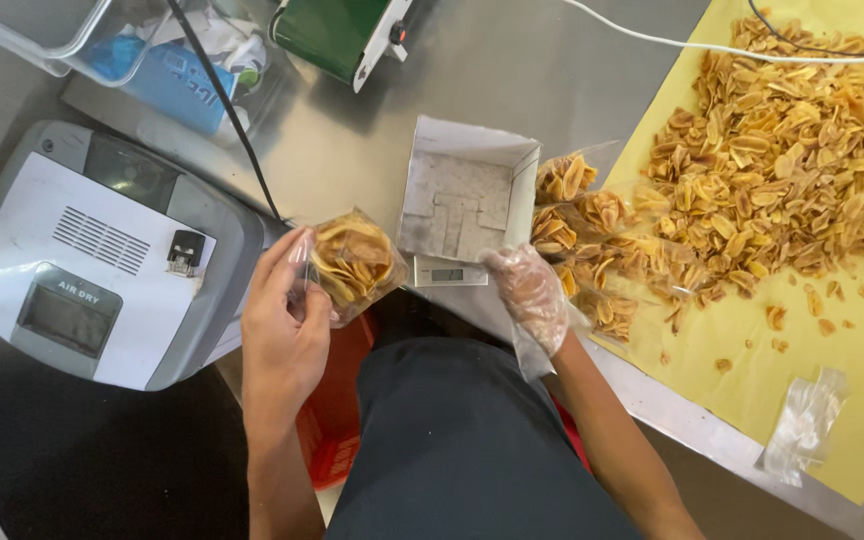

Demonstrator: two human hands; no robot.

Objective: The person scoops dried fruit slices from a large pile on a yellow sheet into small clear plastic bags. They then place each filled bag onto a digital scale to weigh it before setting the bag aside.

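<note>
Well to the left of our fingers we note a grey and white machine point(102, 260) with a vent grille and a small display, standing on the steel tabletop point(512, 80); above it lie a clear plastic tray point(42, 40) and a blue packet point(177, 85), with a black cable point(227, 110) running down between them. Our left hand point(287, 320), bare, holds a small clear bag of chips point(352, 262), its fingers point(282, 265) clamped on the bag's left edge while the filled body hangs out to their right, off the tabletop edge and over a red crate point(337, 420). We judge the bag light, soft and slippery in its film, the contents brittle; it is best taken by the empty film at the mouth, not squeezed across the chips. Just right of that bag sits a small digital scale point(449, 272) carrying an open white cardboard box point(462, 195); a green device point(337, 35) stands further back. Our right hand point(530, 295), in a thin clear glove, rests loosely curled beside the scale, fingers together and gripping nothing that we can make out. Touching its right side are further filled bags point(577, 235). Beyond them a yellow sheet point(852, 400) bears a large loose heap of chips point(792, 170), a white cable point(652, 40) crossing above it, and empty clear bags point(802, 425) lie near the lower right edge.
</note>
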